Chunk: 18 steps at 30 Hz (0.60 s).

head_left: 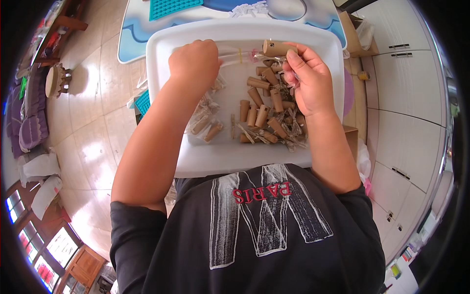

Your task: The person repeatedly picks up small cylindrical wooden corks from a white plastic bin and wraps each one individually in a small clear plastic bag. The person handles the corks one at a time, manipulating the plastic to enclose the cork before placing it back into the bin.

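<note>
Over a white plastic tub [164,36], my left hand [195,61] is closed, its fingers curled on the end of a clear plastic bag [229,56] with a pink and yellow strip. My right hand [311,76] pinches a tan cork-like cylinder [276,48] with a bundle of thin wire [270,57] at it, beside the bag's other end. Below my right hand lies a heap of similar tan cylinders [262,115] with wire bundles. On the tub's left side, under my left forearm, are clear bags [203,115] with tan cylinders in them.
Behind the tub stands a blue and white table [134,32] with a teal grid tray [174,7] and a pile of small white pieces [249,9]. Another teal tray [142,102] is left of the tub. White cabinets [406,78] line the right; a stool [56,81] stands at left.
</note>
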Each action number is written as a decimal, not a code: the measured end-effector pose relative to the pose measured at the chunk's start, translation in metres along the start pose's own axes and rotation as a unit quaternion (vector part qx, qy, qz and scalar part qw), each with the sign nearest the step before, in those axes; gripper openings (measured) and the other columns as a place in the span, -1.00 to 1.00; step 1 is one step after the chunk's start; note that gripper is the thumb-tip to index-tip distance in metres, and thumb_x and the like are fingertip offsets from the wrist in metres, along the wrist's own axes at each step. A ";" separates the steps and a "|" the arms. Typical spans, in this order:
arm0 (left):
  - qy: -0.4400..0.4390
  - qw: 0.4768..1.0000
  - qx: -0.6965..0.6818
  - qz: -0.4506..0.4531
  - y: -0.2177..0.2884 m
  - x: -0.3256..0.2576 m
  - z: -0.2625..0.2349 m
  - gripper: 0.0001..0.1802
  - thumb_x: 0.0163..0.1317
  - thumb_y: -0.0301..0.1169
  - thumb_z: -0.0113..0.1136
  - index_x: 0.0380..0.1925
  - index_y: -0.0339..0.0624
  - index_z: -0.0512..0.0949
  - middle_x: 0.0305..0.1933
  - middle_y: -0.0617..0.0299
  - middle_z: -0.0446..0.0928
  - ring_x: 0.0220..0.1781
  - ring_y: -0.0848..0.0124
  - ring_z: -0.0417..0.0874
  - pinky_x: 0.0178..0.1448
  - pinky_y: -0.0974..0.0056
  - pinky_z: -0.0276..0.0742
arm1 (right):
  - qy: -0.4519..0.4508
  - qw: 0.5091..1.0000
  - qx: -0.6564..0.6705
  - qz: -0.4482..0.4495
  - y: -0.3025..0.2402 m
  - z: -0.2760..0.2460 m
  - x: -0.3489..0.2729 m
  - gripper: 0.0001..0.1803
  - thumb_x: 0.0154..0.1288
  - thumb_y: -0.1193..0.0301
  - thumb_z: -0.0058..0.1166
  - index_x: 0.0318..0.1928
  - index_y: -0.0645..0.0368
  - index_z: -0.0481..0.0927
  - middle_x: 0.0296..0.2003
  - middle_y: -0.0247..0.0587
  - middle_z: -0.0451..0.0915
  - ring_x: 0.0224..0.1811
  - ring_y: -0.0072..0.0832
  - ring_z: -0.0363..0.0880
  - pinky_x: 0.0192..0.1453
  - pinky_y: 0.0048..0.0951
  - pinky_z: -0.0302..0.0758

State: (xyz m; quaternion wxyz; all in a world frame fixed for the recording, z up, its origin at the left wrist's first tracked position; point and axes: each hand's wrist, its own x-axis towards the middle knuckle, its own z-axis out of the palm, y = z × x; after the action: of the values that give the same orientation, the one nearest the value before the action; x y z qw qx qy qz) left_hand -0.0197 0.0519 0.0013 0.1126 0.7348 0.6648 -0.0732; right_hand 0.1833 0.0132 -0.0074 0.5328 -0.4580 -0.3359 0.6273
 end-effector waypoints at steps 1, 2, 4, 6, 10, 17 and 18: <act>-0.045 0.999 0.006 -0.020 0.003 0.006 0.003 -0.71 0.16 -0.22 0.06 -0.25 -0.18 0.54 -0.23 0.08 0.57 -0.17 0.11 0.57 -0.12 0.09 0.46 | -0.006 1.000 0.003 0.004 0.001 -0.001 0.000 -0.76 0.21 0.39 0.09 -0.13 0.21 0.52 -0.49 -0.41 0.48 -0.51 -0.75 0.33 -0.44 -0.74 0.26; -0.035 0.999 -0.005 -0.023 0.004 0.011 0.008 -0.72 0.16 -0.21 0.06 -0.26 -0.16 0.55 -0.25 0.08 0.57 -0.18 0.11 0.58 -0.13 0.10 0.46 | -0.011 1.000 0.006 0.007 0.002 -0.002 0.000 -0.76 0.21 0.39 0.09 -0.14 0.22 0.52 -0.49 -0.41 0.49 -0.51 -0.75 0.33 -0.44 -0.73 0.26; -0.017 0.999 -0.029 -0.029 0.005 0.018 0.021 -0.74 0.16 -0.20 0.06 -0.28 -0.11 0.57 -0.30 0.10 0.58 -0.18 0.12 0.58 -0.15 0.12 0.47 | -0.016 1.000 0.006 0.013 0.003 -0.002 0.000 -0.76 0.21 0.39 0.10 -0.15 0.23 0.52 -0.48 -0.40 0.49 -0.52 -0.75 0.33 -0.45 -0.73 0.26; 0.016 0.999 -0.031 0.018 0.003 0.018 0.027 -0.77 0.17 -0.26 0.03 -0.26 -0.10 0.56 -0.31 0.10 0.58 -0.18 0.11 0.58 -0.15 0.10 0.46 | -0.016 1.000 0.000 0.019 0.001 0.000 -0.001 -0.76 0.20 0.39 0.10 -0.16 0.25 0.51 -0.49 -0.39 0.49 -0.52 -0.75 0.33 -0.45 -0.73 0.26; 0.095 0.990 0.001 0.100 -0.007 0.010 0.030 -0.78 0.16 -0.39 -0.02 -0.20 -0.10 0.52 -0.34 0.10 0.58 -0.20 0.11 0.58 -0.17 0.07 0.46 | -0.019 1.000 -0.014 0.021 0.000 -0.002 0.000 -0.75 0.20 0.39 0.10 -0.16 0.26 0.51 -0.48 -0.39 0.49 -0.52 -0.76 0.33 -0.45 -0.73 0.26; 0.038 0.997 0.055 0.045 0.000 -0.017 0.002 -0.81 0.11 -0.49 -0.04 -0.22 -0.14 0.39 -0.36 0.05 0.58 -0.32 0.10 0.61 -0.30 0.11 0.50 | -0.012 0.999 -0.043 0.008 0.004 -0.002 0.000 -0.72 0.22 0.38 0.08 -0.10 0.25 0.50 -0.47 -0.40 0.48 -0.50 -0.76 0.33 -0.42 -0.74 0.28; 0.056 0.996 0.052 0.037 -0.002 -0.018 0.001 -0.77 0.13 -0.48 -0.06 -0.18 -0.12 0.43 -0.36 0.07 0.58 -0.30 0.10 0.61 -0.25 0.12 0.49 | -0.011 0.999 -0.043 0.003 0.004 -0.002 0.000 -0.73 0.21 0.39 0.09 -0.10 0.26 0.50 -0.47 -0.39 0.49 -0.50 -0.76 0.34 -0.42 -0.74 0.30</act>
State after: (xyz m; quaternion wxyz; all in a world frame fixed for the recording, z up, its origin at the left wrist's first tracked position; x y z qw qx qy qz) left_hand -0.0234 0.0340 0.0046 0.0394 0.7669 0.6375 -0.0625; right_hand 0.1836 0.0121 -0.0118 0.5071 -0.4743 -0.3671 0.6190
